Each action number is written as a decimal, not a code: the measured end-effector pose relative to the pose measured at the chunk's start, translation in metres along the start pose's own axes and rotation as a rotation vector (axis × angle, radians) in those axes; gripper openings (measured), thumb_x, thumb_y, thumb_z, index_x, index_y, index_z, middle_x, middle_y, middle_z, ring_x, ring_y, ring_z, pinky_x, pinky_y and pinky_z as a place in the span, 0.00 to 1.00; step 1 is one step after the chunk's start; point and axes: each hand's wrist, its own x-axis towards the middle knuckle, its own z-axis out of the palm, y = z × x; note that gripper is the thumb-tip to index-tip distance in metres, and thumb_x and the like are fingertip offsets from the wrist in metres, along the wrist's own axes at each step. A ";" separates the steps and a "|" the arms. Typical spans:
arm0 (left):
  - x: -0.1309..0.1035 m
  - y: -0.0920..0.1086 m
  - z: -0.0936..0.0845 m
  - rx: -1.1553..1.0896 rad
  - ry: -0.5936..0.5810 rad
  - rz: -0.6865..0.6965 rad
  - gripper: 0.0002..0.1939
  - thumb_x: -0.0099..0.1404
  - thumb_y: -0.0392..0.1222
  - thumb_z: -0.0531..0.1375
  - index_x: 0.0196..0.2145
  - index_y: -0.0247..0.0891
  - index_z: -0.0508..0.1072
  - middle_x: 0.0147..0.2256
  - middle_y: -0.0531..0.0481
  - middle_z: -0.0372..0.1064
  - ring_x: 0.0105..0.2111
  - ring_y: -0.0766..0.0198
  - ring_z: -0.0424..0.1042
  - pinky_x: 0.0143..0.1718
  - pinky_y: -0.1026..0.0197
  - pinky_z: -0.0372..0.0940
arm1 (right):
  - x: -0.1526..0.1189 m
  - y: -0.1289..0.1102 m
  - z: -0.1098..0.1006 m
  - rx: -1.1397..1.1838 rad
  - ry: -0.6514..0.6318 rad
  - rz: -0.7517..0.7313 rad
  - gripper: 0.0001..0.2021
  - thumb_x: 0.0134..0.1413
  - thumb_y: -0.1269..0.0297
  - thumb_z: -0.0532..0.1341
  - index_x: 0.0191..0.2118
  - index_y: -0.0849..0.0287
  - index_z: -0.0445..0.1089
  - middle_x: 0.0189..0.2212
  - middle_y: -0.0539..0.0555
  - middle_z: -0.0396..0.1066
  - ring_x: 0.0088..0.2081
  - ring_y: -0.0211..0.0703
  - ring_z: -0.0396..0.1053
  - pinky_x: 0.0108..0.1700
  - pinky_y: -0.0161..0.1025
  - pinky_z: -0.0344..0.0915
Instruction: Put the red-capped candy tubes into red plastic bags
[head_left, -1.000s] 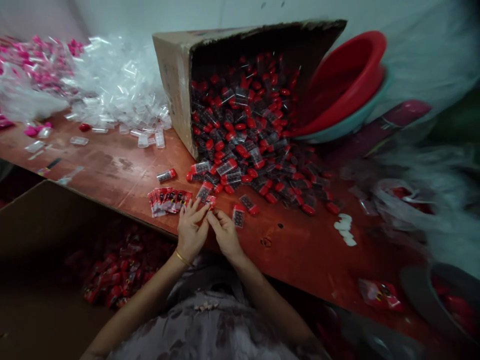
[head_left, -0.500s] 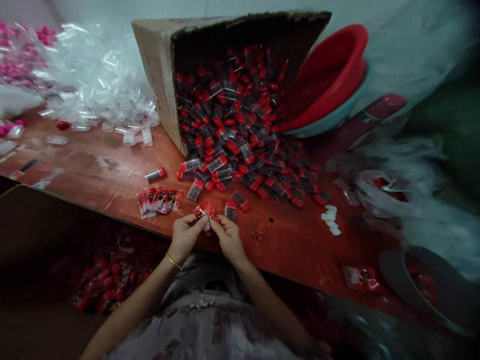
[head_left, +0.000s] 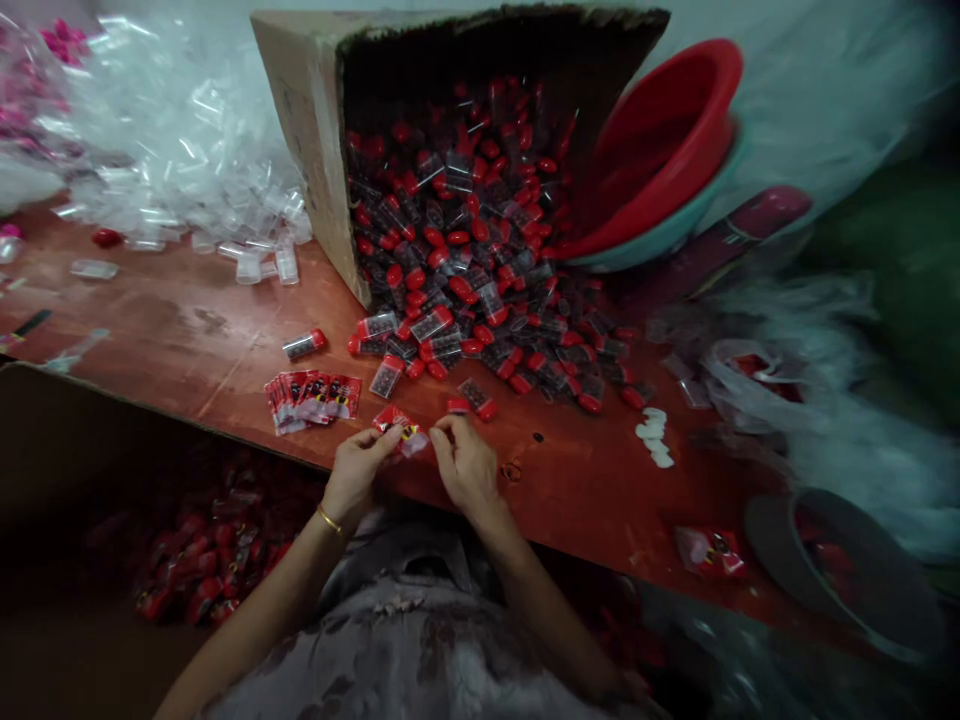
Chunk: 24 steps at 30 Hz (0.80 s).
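Note:
A small red printed packet (head_left: 405, 432) is pinched at its left side by my left hand (head_left: 358, 470), above the table's front edge. Just right of the packet, my right hand (head_left: 466, 462) has its thumb and forefinger pressed together; whatever they hold, if anything, is too small to make out. Left of my hands lies a fanned stack of red packets (head_left: 311, 398). Behind it is a single clear container with a red cap (head_left: 304, 345). Another red-capped container (head_left: 477, 398) lies just beyond my right hand.
A tipped cardboard box (head_left: 304, 130) spills many red-capped containers onto the red-brown table (head_left: 187, 330). Clear containers (head_left: 180, 130) are heaped at the left. Red basin (head_left: 675, 150), white discs (head_left: 654, 437) and a grey bowl (head_left: 772, 540) are to the right. Red items fill a dark space below.
My hands have moved apart. The packet, earlier between both hands, now stays with the left hand, its printed face more visible. The whole view has shifted slightly.

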 end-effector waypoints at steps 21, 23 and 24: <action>-0.001 0.012 -0.007 -0.137 -0.085 -0.215 0.12 0.52 0.45 0.67 0.30 0.35 0.73 0.29 0.49 0.75 0.27 0.66 0.72 0.29 0.65 0.66 | 0.005 0.046 -0.034 -0.317 -0.088 -0.224 0.14 0.56 0.65 0.53 0.46 0.61 0.68 0.40 0.61 0.72 0.40 0.50 0.66 0.43 0.45 0.61; -0.001 0.011 -0.006 -0.128 -0.099 -0.200 0.13 0.50 0.46 0.68 0.29 0.35 0.73 0.29 0.49 0.74 0.27 0.66 0.72 0.29 0.65 0.66 | -0.007 0.036 -0.040 -0.058 -0.143 -0.188 0.13 0.57 0.62 0.53 0.46 0.60 0.67 0.35 0.57 0.73 0.35 0.45 0.68 0.38 0.40 0.63; -0.001 0.010 -0.006 -0.117 -0.103 -0.188 0.15 0.48 0.47 0.68 0.28 0.34 0.73 0.28 0.49 0.74 0.27 0.67 0.71 0.29 0.65 0.66 | -0.014 0.029 -0.043 0.074 -0.199 -0.159 0.13 0.57 0.61 0.54 0.45 0.59 0.67 0.31 0.55 0.72 0.31 0.42 0.68 0.35 0.37 0.64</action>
